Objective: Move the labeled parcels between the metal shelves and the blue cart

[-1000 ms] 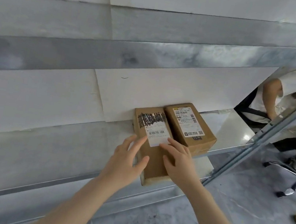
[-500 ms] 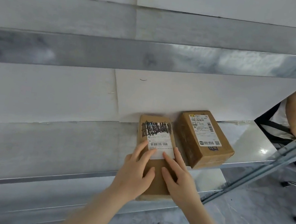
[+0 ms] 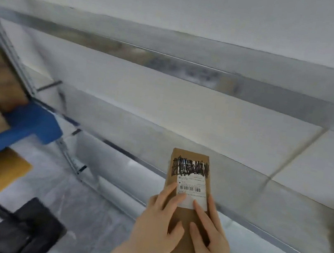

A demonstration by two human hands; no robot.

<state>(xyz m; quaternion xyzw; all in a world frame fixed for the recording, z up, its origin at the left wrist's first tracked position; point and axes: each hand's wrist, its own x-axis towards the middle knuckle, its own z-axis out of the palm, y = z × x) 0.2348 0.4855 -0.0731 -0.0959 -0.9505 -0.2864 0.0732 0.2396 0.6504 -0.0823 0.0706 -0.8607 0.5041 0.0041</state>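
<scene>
Parcel (image 3: 189,173) juts forward, clasped between left hand (image 3: 155,228) and right hand (image 3: 209,241).

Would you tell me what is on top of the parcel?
A white label with black scribble and a barcode, plus the left hand and right hand, hiding the parcel's lower face.
</scene>
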